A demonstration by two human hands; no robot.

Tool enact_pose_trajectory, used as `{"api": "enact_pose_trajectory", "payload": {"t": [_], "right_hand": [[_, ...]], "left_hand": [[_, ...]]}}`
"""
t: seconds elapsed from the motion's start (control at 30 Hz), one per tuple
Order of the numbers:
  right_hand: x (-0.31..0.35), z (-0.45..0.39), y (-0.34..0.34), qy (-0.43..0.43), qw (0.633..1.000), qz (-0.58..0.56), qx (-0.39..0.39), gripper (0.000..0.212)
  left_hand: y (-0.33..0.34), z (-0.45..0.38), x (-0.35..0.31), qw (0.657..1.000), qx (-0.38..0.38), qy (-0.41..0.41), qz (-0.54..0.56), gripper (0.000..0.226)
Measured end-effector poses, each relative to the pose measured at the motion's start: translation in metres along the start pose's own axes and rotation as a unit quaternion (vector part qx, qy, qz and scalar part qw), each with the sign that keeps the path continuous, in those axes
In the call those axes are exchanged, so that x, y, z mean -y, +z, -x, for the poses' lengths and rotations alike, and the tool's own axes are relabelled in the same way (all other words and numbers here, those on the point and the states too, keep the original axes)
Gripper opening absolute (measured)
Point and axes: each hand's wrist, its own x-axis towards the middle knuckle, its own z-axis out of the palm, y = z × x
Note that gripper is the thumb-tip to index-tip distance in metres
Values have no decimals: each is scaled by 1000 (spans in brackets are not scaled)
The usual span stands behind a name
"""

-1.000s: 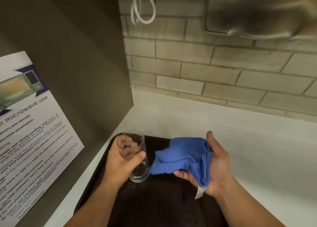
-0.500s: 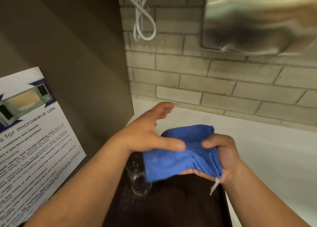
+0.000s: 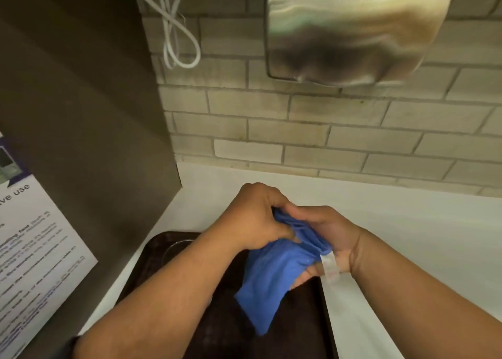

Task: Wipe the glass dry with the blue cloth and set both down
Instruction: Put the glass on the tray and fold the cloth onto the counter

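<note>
Over the dark tray (image 3: pixel 307 331) we hold the blue cloth (image 3: pixel 274 277) between both hands, its long axis running down-left from them. Left hand (image 3: pixel 252 220) pinches the upper edge; right hand (image 3: pixel 328 236) cups it from beneath. On the tray, the glass (image 3: pixel 176 247) stands just left of the left forearm, mostly hidden.

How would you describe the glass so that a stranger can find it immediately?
Start from the dark brown tray on the white counter, below the brick wall. At the tray's far left corner, just behind the left forearm, stands the clear glass, mostly hidden. It is the only transparent thing there; the blue cloth is held in both hands.
</note>
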Motion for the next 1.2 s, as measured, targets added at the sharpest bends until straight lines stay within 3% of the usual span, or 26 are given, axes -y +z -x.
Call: {"api": "enact_pose_trajectory", "payload": {"t": [0.07, 0.13, 0.2, 0.27, 0.33, 0.5, 0.7, 0.77, 0.83, 0.9, 0.97, 1.0, 1.07, 1.13, 1.2], "right_hand": [[6, 19, -6, 34, 998, 56, -17, 58], [11, 43, -10, 16, 971, 227, -76, 42], [16, 62, -10, -38, 891, 412, -188, 24], [22, 80, -9, -78, 816, 516, -247, 16], [28, 99, -15, -65, 782, 564, -257, 21], [30, 127, -48, 29, 788, 550, -276, 7], [14, 133, -83, 4, 736, 578, -353, 15], [-2, 140, -87, 8, 716, 608, -343, 19], [-28, 145, -91, 59, 674, 679, -284, 22], [-61, 149, -92, 126, 631, 728, -237, 25], [-91, 145, -96, 121, 647, 710, -250, 28], [-102, 140, -99, 92, 665, 692, -267, 26], [-119, 123, -108, 19, 677, 673, -297, 16], [-130, 101, -120, -29, 671, 671, -312, 35], [-133, 82, -134, 3, 659, 693, -294, 62]], "left_hand": [[0, -6, 0, 1000, -14, -1, -5, 28], [0, -12, -2, 1000, 1, 6, 6, 16], [4, -18, -9, 999, 27, 21, 33, 18], [13, -23, -19, 996, 57, 39, 61, 19], [24, -29, -28, 992, 89, 51, 74, 20], [60, -46, -36, 984, 177, 27, 5, 16], [108, -47, -32, 993, 105, 17, -54, 15], [117, -36, -28, 989, 105, 29, -100, 13], [129, -16, -19, 971, 172, 44, -162, 16], [144, 9, -8, 939, 293, 10, -180, 20], [161, 28, 1, 923, 354, -55, -141, 15], [171, 32, 4, 935, 324, -71, -123, 13], [194, 31, 9, 971, 176, -55, -150, 9], [215, 19, 13, 965, 93, -11, -246, 35], [231, 6, 21, 925, 170, -39, -338, 86]]}}
